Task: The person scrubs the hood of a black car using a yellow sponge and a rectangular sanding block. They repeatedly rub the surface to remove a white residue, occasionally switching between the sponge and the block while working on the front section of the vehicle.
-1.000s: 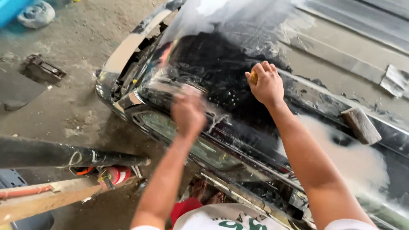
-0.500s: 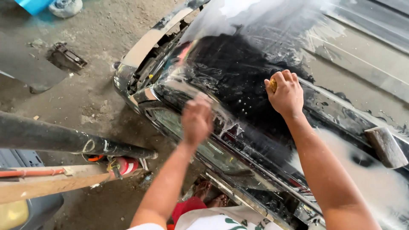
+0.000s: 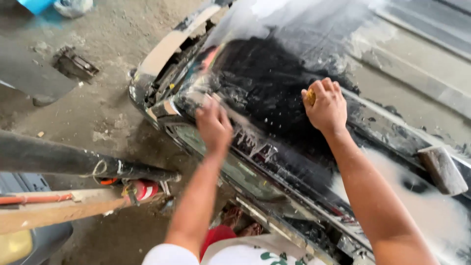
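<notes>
Panel: wet black car body panel (image 3: 274, 93), tilted across the middle of the view, glossy and streaked with white slurry, its lower edge just above the person's lap.
Left hand: left hand (image 3: 213, 122) lies palm-down on the panel's near-left corner, fingers together and flat, blurred; I cannot tell whether anything is under the palm.
Right hand: right hand (image 3: 326, 105) is closed in a fist around a small yellow-orange pad (image 3: 310, 96), pressed against the black surface further up.
Block: grey sanding block (image 3: 441, 169) rests loose on the panel's right side, well apart from both hands.
Left side: dark pole (image 3: 83, 164) and wooden plank (image 3: 59, 211) lie near the left elbow.
Floor: dusty concrete floor (image 3: 108, 64) beyond, with scattered debris.
Risk: the slick slurry could let either hand skid off the edge; uneven pressure from the fist might cut through the finish; the loose block could slide down the wet slope.
</notes>
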